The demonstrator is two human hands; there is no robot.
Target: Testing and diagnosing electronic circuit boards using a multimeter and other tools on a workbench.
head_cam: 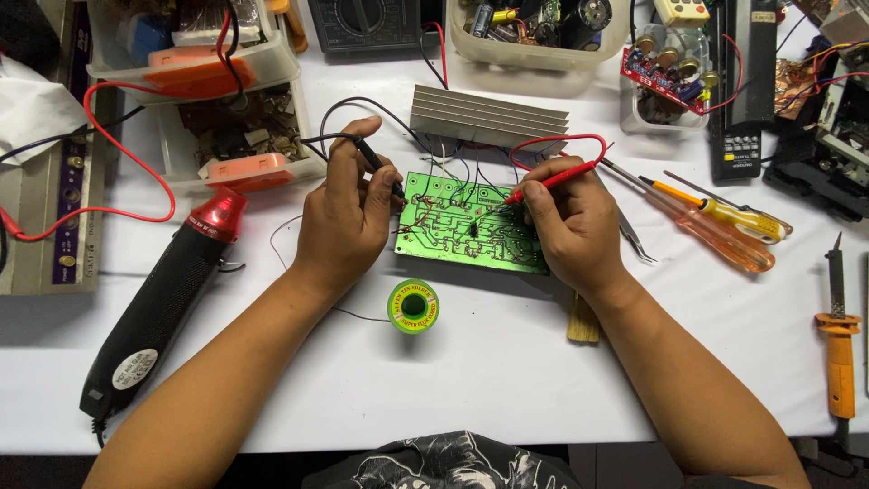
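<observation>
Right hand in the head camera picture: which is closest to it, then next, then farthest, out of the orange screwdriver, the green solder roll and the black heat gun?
From the right hand:
1. Orange screwdriver, just to its right.
2. Green solder roll, lower left, in front of the green circuit board.
3. Black heat gun, far left, past the left hand.

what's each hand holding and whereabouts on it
Left hand grips the black probe along its shaft; right hand holds the red probe near its tip end, like a pen.
</observation>
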